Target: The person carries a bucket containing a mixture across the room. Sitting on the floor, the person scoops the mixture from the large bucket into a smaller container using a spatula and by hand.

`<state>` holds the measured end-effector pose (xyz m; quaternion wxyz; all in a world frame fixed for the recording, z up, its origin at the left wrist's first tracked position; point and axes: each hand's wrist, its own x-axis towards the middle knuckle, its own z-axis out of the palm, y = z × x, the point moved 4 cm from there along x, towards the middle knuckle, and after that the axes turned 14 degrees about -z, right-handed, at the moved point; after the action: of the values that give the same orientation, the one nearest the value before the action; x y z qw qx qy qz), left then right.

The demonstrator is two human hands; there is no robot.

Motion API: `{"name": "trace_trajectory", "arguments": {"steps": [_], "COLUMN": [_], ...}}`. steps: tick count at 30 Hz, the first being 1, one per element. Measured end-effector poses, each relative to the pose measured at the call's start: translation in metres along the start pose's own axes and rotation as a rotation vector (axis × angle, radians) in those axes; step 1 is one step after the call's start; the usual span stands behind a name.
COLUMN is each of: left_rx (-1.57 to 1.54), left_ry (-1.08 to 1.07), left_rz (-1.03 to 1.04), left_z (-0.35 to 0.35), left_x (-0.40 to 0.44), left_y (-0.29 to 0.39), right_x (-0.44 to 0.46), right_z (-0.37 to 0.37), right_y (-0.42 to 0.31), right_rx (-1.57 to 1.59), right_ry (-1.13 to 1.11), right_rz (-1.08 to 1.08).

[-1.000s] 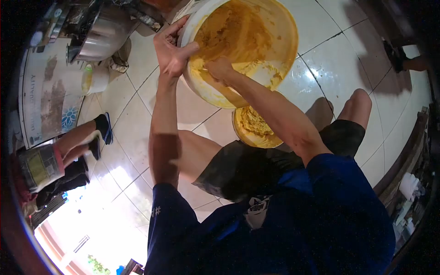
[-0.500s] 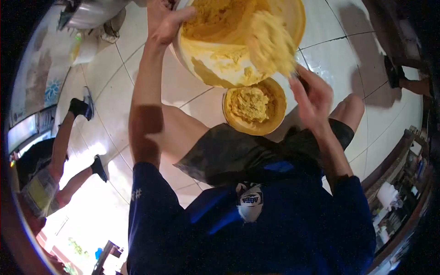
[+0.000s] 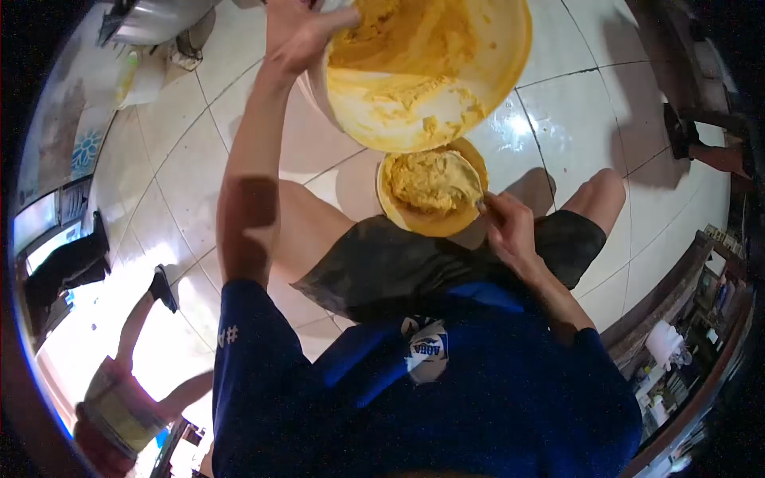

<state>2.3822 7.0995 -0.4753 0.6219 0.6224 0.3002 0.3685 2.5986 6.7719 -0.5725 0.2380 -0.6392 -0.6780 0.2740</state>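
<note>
At the top, my left hand [image 3: 299,36] grips the rim of a large white tub [image 3: 343,111], with the thumb over its edge. The tub is tilted toward me, and thick yellow batter [image 3: 414,48] coats its inside. Below it, a smaller yellow bowl [image 3: 442,227] sits on the floor between my legs, with a heap of lumpy yellow batter [image 3: 430,179] in it. My right hand [image 3: 510,227] is closed on the handle of a spoon [image 3: 480,205] at the bowl's right edge. Batter hides the spoon's head.
Pale floor tiles [image 3: 558,111] surround my legs. On the left, another person's leg [image 3: 135,327] shows near a bright doorway. A person's foot [image 3: 681,131] is at the far right. A cluttered wooden shelf [image 3: 677,342] stands at lower right, and a pale container [image 3: 147,84] at upper left.
My right hand has moved down and left, bringing the batter-laden spoon from in front of the tub to the smaller bowl. My left hand still holds the tub. The person on the left has shifted.
</note>
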Motion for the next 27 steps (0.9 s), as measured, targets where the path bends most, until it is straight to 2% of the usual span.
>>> {"name": "trace_trajectory", "arguments": {"steps": [1,2,3,4,5,7,8,10,12,13,15,16,20,21,23,25,27], "left_rx": [-0.035,0.023,0.032,0.15,0.267,0.177,0.152,0.161,0.12,0.066,0.058,0.079,0.075,0.06,0.05,0.046,0.076], "left_ry": [-0.033,0.093,0.082,0.117,0.155,0.171,0.18,0.18,0.159,0.153,0.149,0.146,0.151,0.171,0.148,0.134,0.113], "left_rz": [-0.002,0.043,0.063,-0.002,-0.069,-0.035,-0.068,-0.103,-0.103,-0.118,-0.105,-0.104,-0.1,-0.084,-0.099,-0.115,-0.106], "left_z": [0.003,-0.002,-0.005,-0.009,-0.012,-0.01,-0.01,-0.007,-0.005,-0.006,-0.007,-0.006,-0.011,-0.012,-0.015,-0.014,-0.011], "left_x": [0.001,0.002,0.004,0.004,0.004,0.01,0.011,0.01,0.011,0.011,0.01,0.007,0.006,0.005,0.004,0.003,0.001], "left_y": [0.004,-0.002,-0.006,-0.01,-0.015,-0.015,-0.015,-0.011,-0.007,-0.008,-0.011,-0.01,-0.01,-0.01,-0.012,-0.013,-0.009], "right_x": [0.004,0.014,0.026,0.04,0.06,0.126,0.161,0.228,0.289,0.319,0.393,0.418,0.414,0.381,0.333,0.314,0.314], "right_z": [-0.002,-0.004,-0.008,-0.013,-0.025,-0.042,-0.038,-0.028,-0.021,-0.013,0.024,0.04,0.061,0.06,0.043,0.034,0.022], "right_y": [0.001,0.001,0.0,-0.007,-0.015,-0.019,-0.014,0.005,0.009,0.019,0.058,0.069,0.082,0.074,0.045,0.014,-0.003], "right_rx": [0.138,0.133,0.295,0.458,0.309,-0.025,-0.166,-0.368,-0.563,-0.542,-0.529,-0.533,-0.369,-0.278,-0.202,-0.548,-0.535], "right_ry": [-0.011,0.012,0.191,0.369,0.373,0.323,0.445,0.426,0.234,0.354,0.292,0.112,0.068,0.209,0.358,-0.365,-0.296], "right_rz": [0.097,0.084,0.056,0.029,0.003,-0.054,-0.179,-0.232,-0.199,-0.208,-0.186,-0.152,-0.18,-0.345,-0.508,-0.286,-0.279]}}
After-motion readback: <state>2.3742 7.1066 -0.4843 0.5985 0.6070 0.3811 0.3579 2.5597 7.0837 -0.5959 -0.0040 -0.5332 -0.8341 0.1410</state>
